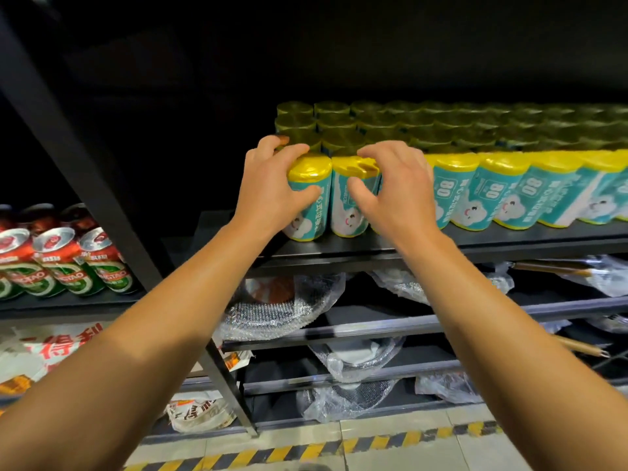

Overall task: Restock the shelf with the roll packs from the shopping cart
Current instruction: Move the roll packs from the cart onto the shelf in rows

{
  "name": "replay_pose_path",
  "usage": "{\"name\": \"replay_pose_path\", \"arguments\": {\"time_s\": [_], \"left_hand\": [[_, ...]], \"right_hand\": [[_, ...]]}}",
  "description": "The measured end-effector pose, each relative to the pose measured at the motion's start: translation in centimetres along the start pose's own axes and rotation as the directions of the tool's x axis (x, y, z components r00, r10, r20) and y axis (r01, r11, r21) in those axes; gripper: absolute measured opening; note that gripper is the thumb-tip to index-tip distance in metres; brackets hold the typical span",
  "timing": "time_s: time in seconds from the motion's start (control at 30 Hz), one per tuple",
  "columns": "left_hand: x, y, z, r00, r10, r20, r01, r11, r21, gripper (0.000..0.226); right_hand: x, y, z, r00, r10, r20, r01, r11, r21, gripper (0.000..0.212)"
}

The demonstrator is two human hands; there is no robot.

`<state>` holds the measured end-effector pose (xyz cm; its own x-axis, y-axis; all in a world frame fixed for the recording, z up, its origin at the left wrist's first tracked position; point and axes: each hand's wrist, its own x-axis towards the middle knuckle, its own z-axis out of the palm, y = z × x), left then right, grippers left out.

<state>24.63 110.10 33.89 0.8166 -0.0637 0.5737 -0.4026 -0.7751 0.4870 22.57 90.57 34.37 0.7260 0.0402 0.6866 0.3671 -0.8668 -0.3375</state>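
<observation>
The left hand (272,185) grips the end pack (307,198) on the shelf (373,248), squaring it to the row, while the right hand (390,188), fingers curled, clasps its neighbour (350,198).

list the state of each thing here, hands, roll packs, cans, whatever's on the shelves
left hand: fingers curled round the leftmost roll pack
right hand: fingers curled over the top of the next pack
leftmost roll pack: upright at the shelf's left end, gripped
front row of roll packs: upright, side by side
shelf: stocked with packs
beer cans: upright, unopened
bubble-wrapped goods: wrapped, on lower shelves
</observation>
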Motion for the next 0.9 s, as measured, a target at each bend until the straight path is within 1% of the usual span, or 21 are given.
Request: {"name": "replay_pose_path", "arguments": {"time_s": [0.07, 0.13, 0.2, 0.23, 0.3, 0.4, 0.63, 0.7, 0.77, 0.8, 0.83, 0.9], "left_hand": [[0.4, 0.0, 0.1, 0.999, 0.000, 0.037, -0.002, 0.999, 0.047, 0.068], [0.3, -0.2, 0.4, 0.998, -0.039, 0.041, 0.038, 0.999, 0.023, 0.069], [-0.1, -0.3, 0.9, 0.998, -0.059, 0.010, 0.059, 0.998, -0.012, 0.065], [-0.4, -0.3, 1.2, 0.998, -0.063, -0.006, 0.062, 0.998, -0.020, 0.063], [-0.7, -0.1, 1.5, 0.997, -0.069, -0.029, 0.069, 0.997, -0.024, 0.061], [-0.7, 0.2, 1.6, 0.995, -0.089, -0.038, 0.089, 0.996, -0.001, 0.062], [-0.7, 0.6, 1.6, 0.989, -0.142, -0.032, 0.143, 0.989, 0.027, 0.063], [-0.7, 0.7, 1.5, 0.988, -0.154, -0.021, 0.154, 0.987, 0.037, 0.063], [-0.7, 0.9, 1.4, 0.988, -0.156, -0.006, 0.156, 0.986, 0.066, 0.063], [-0.7, 0.9, 1.3, 0.988, -0.155, 0.004, 0.154, 0.985, 0.080, 0.064], [-0.7, 1.0, 1.1, 0.988, -0.154, 0.020, 0.152, 0.984, 0.092, 0.067], [-0.6, 1.0, 0.8, 0.985, -0.161, 0.065, 0.153, 0.982, 0.107, 0.074]], "right_hand": [[2.1, 0.6, -0.3, 0.990, -0.023, 0.141, 0.042, 0.991, -0.130, 0.050], [3.4, 1.2, -0.4, 0.957, -0.004, 0.291, 0.084, 0.961, -0.262, 0.059], [3.6, 1.6, -0.2, 0.929, -0.005, 0.371, 0.139, 0.932, -0.335, 0.061], [3.5, 1.8, -0.1, 0.925, -0.026, 0.380, 0.164, 0.927, -0.337, 0.061], [3.5, 2.4, -0.2, 0.925, -0.066, 0.374, 0.188, 0.935, -0.301, 0.060], [3.8, 2.7, -0.6, 0.906, -0.099, 0.411, 0.214, 0.946, -0.245, 0.059], [4.0, 2.7, -1.3, 0.879, -0.108, 0.465, 0.221, 0.955, -0.197, 0.055], [3.7, 2.7, -1.4, 0.871, -0.110, 0.479, 0.239, 0.947, -0.217, 0.059], [3.7, 2.9, -1.5, 0.844, -0.121, 0.523, 0.274, 0.935, -0.227, 0.068], [3.9, 3.0, -1.7, 0.826, -0.127, 0.550, 0.277, 0.940, -0.200, 0.073], [4.2, 3.2, -2.0, 0.815, -0.127, 0.565, 0.248, 0.958, -0.142, 0.076], [5.0, 3.6, -2.5, 0.831, -0.101, 0.547, 0.133, 0.991, -0.019, 0.074]]}}
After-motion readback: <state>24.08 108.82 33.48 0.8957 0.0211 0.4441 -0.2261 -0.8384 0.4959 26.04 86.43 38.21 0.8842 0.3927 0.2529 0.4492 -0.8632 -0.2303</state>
